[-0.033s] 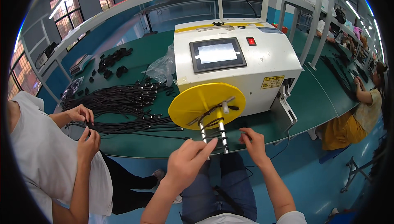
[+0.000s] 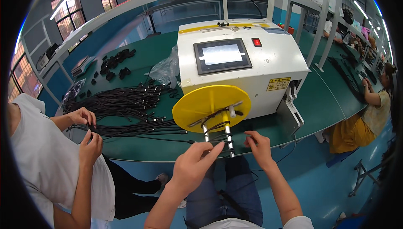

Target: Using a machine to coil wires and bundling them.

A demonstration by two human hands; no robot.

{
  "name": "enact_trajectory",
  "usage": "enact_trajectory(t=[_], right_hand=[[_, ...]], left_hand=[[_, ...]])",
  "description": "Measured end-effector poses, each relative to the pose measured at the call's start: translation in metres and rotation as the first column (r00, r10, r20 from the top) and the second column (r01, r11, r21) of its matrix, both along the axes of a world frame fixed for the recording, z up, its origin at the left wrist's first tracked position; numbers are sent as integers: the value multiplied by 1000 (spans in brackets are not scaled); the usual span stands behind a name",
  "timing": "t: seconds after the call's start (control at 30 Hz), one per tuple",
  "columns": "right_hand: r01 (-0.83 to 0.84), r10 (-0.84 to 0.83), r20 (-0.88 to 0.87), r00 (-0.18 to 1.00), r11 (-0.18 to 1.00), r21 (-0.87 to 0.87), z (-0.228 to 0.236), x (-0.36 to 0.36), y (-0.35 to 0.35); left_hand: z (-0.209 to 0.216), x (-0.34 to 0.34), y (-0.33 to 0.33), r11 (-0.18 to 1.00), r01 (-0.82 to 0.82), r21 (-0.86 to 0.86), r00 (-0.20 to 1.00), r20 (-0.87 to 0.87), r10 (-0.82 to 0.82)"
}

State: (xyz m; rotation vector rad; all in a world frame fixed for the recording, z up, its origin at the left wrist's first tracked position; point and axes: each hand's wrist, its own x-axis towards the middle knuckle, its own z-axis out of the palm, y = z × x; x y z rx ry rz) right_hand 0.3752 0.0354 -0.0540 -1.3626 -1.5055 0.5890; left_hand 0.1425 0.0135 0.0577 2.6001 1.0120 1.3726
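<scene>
Closest to the camera, the left hand (image 2: 194,166) is reaching up toward the two metal pegs (image 2: 228,136) that stick out of the yellow disc (image 2: 201,105). Fingers are loosely spread, index tip stretched toward the black cable (image 2: 217,126) wound around the pegs. Can't tell if it's actually pinching the cable or just touching it. The right hand (image 2: 259,147) sits just right of the pegs, fingers half curled and open, fingertips near the cable loops, nothing clearly gripped either.

The cable itself is looped across both pegs, right in front of the disc face, with a strand trailing off to the left over the green table (image 2: 327,103).

The disc is mounted on the front of a white boxy machine (image 2: 273,63) with a touchscreen (image 2: 222,55) and a red button (image 2: 256,42) on its sloped top.

Off to the left, another person in a white shirt has both hands (image 2: 86,132) on a bundle of black cables (image 2: 126,103) spread across the table. Further back there's a clear plastic bag (image 2: 166,69) and a pile of small black parts (image 2: 115,61). Far right, another person sits at the next bench.
</scene>
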Motion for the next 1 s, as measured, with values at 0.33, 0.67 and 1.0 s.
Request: enact_trajectory(t=[0.33,0.67,1.0], right_hand=[[-5,5,-6,1000,1000,-18,-7,10,1],[16,-12,-43,999,996,89,11,-15,-7],[-206,116,211,971,854,478,73,-83,-39]], left_hand=[[-21,6,1,991,42,130,992,115,-57],[-37,-16,-5,999,31,-16,993,118,-29],[-51,-43,-5,900,204,-385,902,430,-20]])
